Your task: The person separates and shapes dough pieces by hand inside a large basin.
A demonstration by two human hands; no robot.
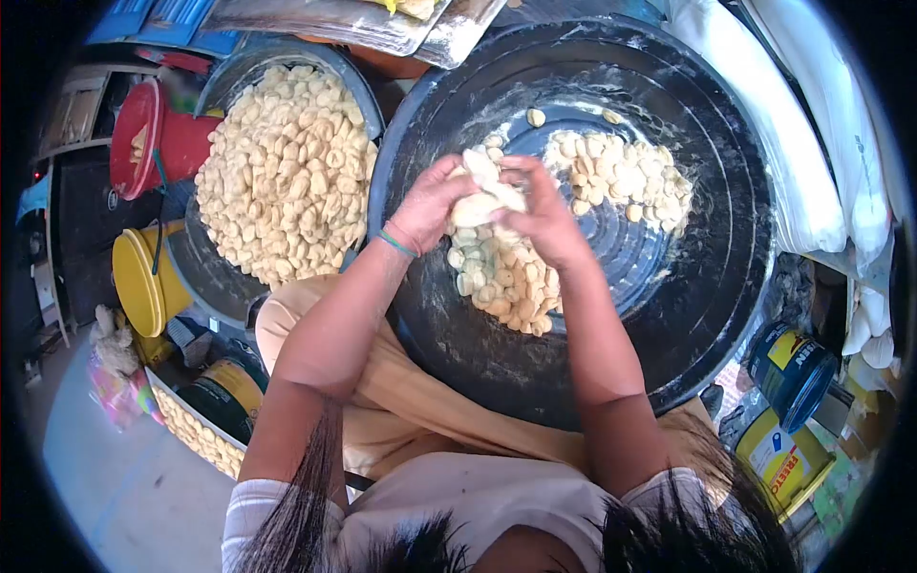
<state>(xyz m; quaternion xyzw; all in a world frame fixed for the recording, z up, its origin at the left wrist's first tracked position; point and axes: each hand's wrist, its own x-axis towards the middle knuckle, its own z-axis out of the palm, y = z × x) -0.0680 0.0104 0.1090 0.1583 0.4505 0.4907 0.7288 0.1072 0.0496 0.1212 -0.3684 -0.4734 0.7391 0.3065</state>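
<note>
Both hands are raised over a wide black basin (726,277). My left hand (435,201), with a green band at its wrist, has its fingers curled round one side of some pale dough (487,198). On the other side, my right hand (540,205) grips the same dough, its fingers bent and slightly blurred. Below and between the hands lies a pile of small round dough pieces (511,286) in the basin. A second group of pieces (621,172) is spread to the right, among white powder. The exact shape of the held dough is smeared by motion.
At the left, a tub (224,272) is heaped with small dough pieces (287,172). Red (181,143) and yellow (143,277) buckets stand beyond it. White sacks (783,143) line the right side, with containers (788,372) below. Metal trays (334,24) overhang the top.
</note>
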